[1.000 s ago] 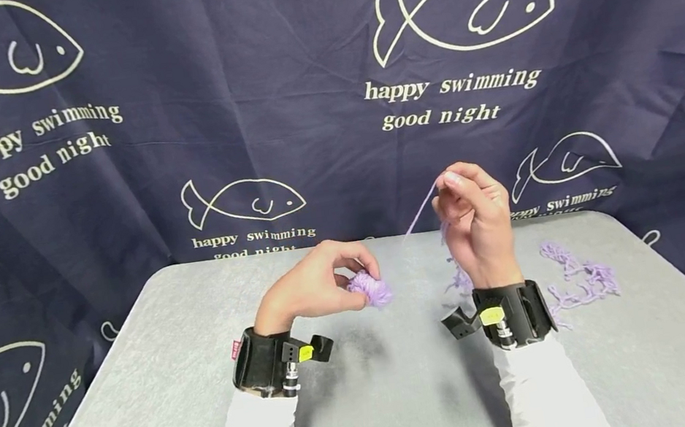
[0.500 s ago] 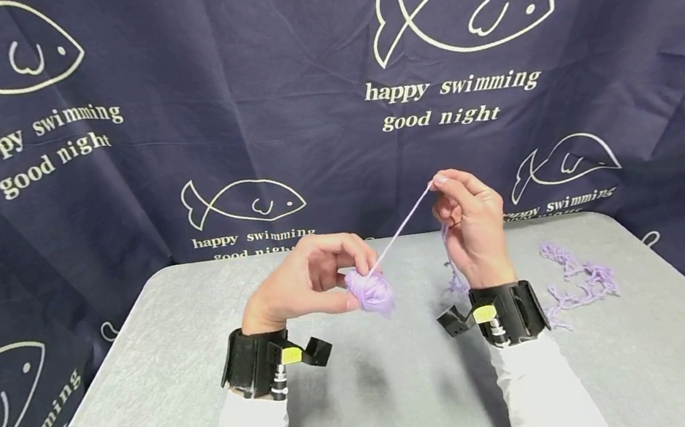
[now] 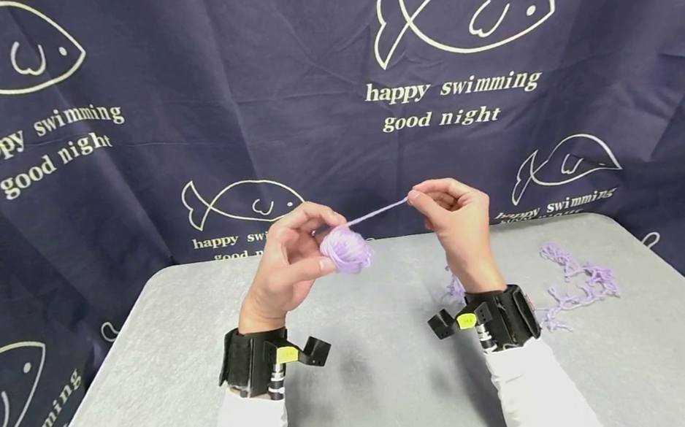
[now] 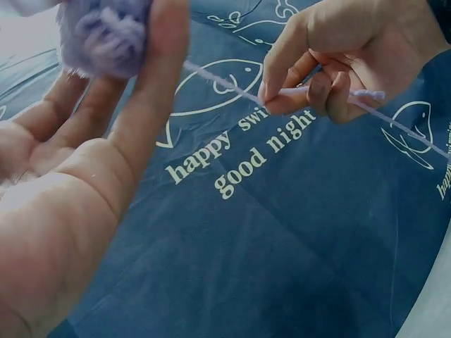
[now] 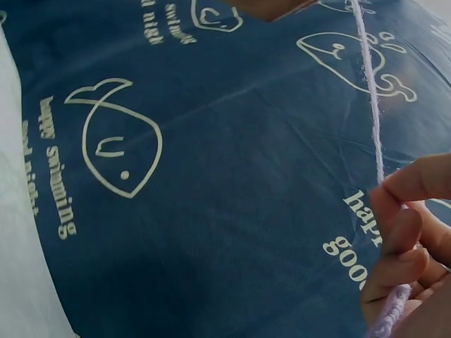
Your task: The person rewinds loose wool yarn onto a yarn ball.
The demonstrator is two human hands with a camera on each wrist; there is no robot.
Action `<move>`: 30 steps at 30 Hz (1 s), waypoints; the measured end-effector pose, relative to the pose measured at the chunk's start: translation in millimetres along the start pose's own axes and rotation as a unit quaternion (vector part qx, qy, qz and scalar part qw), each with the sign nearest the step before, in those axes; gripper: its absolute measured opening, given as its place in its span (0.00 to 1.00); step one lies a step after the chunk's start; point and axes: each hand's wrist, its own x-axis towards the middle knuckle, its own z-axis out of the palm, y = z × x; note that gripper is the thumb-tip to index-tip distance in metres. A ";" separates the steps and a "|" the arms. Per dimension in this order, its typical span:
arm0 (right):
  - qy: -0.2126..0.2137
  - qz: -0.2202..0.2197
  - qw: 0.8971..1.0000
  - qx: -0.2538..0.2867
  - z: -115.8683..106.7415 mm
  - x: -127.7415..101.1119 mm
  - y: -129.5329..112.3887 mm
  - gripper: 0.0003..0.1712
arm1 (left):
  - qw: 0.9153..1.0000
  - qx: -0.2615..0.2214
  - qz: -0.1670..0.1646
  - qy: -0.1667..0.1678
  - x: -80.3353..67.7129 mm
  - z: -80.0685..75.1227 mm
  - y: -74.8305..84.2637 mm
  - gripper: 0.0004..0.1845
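Head: left hand (image 3: pixel 288 273) angled toward 1 o'clock, thumb and fingers in a wide C, gripping lilac yarn ball (image 3: pixel 348 250) above table (image 3: pixel 405 411). Right hand (image 3: pixel 463 229) at the ball's 3 o'clock, tipped toward 11, thumb and forefinger pinching the strand (image 3: pixel 378 211), which looks taut. Loose yarn (image 3: pixel 599 275) on tabletop at right hand's 4 o'clock. Probably mid-winding, direction can't be told; next move likely calls for light tension and a turn of ball or strand.

Left wrist: ball at 10–11 o'clock, cut off by frame; right hand at 1–2, strand trailing past toward 4.

Right wrist: right hand at 4, fingers curled; strand runs to 1. Ball out of frame.
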 end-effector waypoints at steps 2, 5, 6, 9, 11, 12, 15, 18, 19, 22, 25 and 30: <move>-0.010 -0.014 0.999 -0.038 0.6 -1.1 0.7 0.05 | 0.999 -0.016 0.008 0.030 0.3 -0.1 0.4 0.26; -0.032 -0.039 0.995 -0.090 1.5 -2.4 2.3 0.04 | 0.996 -0.037 0.014 0.077 0.4 -0.3 1.3 0.26; -0.042 -0.048 0.992 -0.107 1.8 -2.7 2.8 0.04 | 0.995 -0.043 0.015 0.093 0.5 -0.4 1.6 0.26; -0.077 -0.078 0.981 -0.159 2.3 -3.6 3.7 0.03 | 0.989 -0.046 0.020 0.140 1.1 -0.6 2.2 0.23; -0.099 -0.094 0.972 -0.189 2.4 -4.2 3.6 0.02 | 0.985 -0.043 0.025 0.167 1.9 -0.6 2.3 0.21; -0.109 -0.100 0.968 -0.205 2.4 -4.5 3.2 0.03 | 0.983 -0.039 0.028 0.180 2.5 -0.6 2.2 0.20; -0.137 -0.110 0.953 -0.248 2.9 -5.7 1.2 0.01 | 0.975 -0.031 0.042 0.218 4.4 -1.2 1.5 0.19; -0.168 -0.119 0.938 -0.280 3.7 -7.0 -1.5 0.02 | 0.963 -0.012 0.061 0.261 6.6 -2.0 0.6 0.18; -0.179 -0.121 0.933 -0.289 3.9 -7.7 -2.5 0.04 | 0.959 -0.003 0.068 0.276 7.3 -2.5 0.0 0.18; -0.216 -0.125 0.918 -0.308 4.4 -10.0 -5.6 0.06 | 0.942 0.060 0.090 0.317 8.7 -4.2 -2.1 0.17; -0.249 -0.125 0.905 -0.322 5.1 -12.0 -8.6 0.07 | 0.920 0.146 0.105 0.348 8.9 -6.5 -5.1 0.15; -0.293 -0.122 0.892 -0.322 6.4 -15.3 -14.9 0.09 | 0.882 0.278 0.087 0.371 7.0 -9.0 -9.1 0.15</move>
